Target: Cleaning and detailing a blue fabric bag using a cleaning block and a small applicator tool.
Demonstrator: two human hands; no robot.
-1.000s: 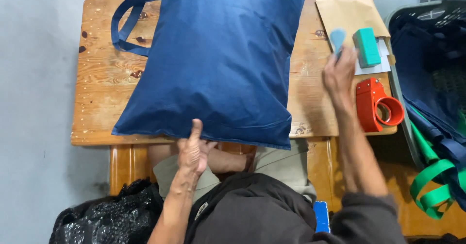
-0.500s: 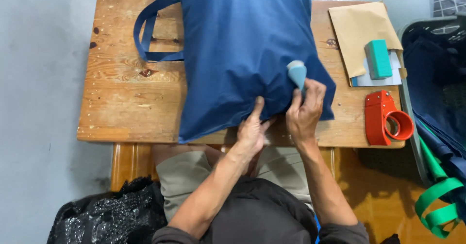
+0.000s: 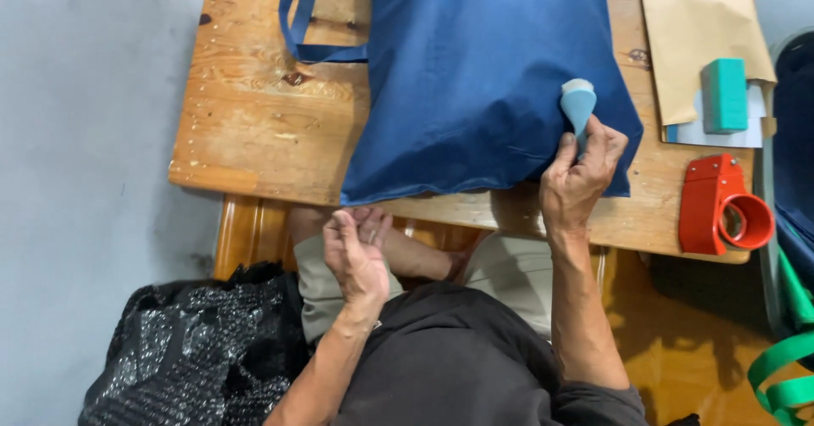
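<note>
A large navy blue fabric bag (image 3: 483, 78) lies flat on a small wooden table (image 3: 254, 129), its handle loop (image 3: 309, 19) spread to the left. My right hand (image 3: 579, 180) rests on the bag's lower right corner and grips a small light-blue handled tool (image 3: 578, 105), its rounded head pointing away from me. My left hand (image 3: 356, 252) hovers below the table's near edge, over my lap, fingers loosely curled with nothing seen in them.
A tan envelope (image 3: 704, 36) with a teal block (image 3: 725, 95) on white paper lies at the table's right. A red tape dispenser (image 3: 721, 210) sits at the near right corner. A black plastic bag (image 3: 195, 350) lies on the floor left; green straps (image 3: 784, 350) at right.
My left hand has come off the bag and dropped below the table edge. My right hand with the light-blue tool stays at the bag's lower right corner.
</note>
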